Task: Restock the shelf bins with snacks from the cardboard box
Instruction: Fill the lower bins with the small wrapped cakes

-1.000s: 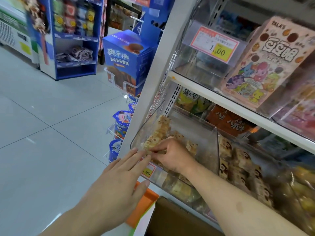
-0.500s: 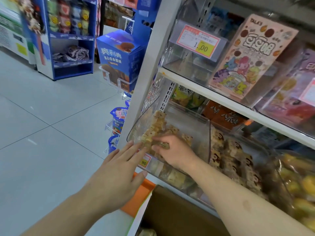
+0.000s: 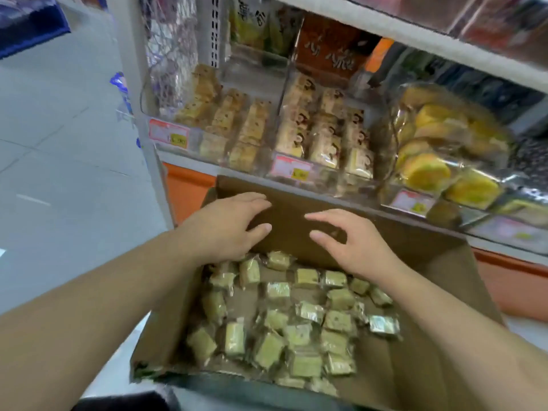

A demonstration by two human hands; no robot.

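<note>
a: where is this?
b: a shop aisle with a pale grey tiled floor (image 3: pixel 59 161) on the left and a white shelf (image 3: pixel 415 34) unit on the right, with an orange base panel (image 3: pixel 186 194) under the lowest tier.

a: what sits on the shelf?
b: a row of clear shelf bins (image 3: pixel 237 143) with price tags (image 3: pixel 169 134) on their fronts. the leftmost bin holds tan wrapped snack squares stacked in columns, the next one holds paler packets (image 3: pixel 323 134) with a dark printed figure, and to the right lie bags of yellow cakes (image 3: pixel 430 155). behind them stands an orange-brown carton (image 3: pixel 329 46) with white characters.

a: and the cardboard box?
b: the cardboard box (image 3: pixel 430 336) sits open right below the bins, its far flap (image 3: pixel 290 209) standing up against the shelf edge. its floor is covered with loose greenish wrapped snacks (image 3: pixel 278 321) in clear film, scattered at all angles.

a: the hands?
b: both are over the far end of the box. the left hand (image 3: pixel 225 226) is palm down, fingers (image 3: pixel 252 200) loosely spread and reaching toward the flap, its heel just above the nearest snacks. the right hand (image 3: pixel 353 244) hovers beside it, fingers slightly curved and apart, thumb pointing toward the left hand. neither holds anything; a small gap lies between them.

a: any contact with the snacks?
b: i cannot tell whether the left palm touches the packets under it.
</note>
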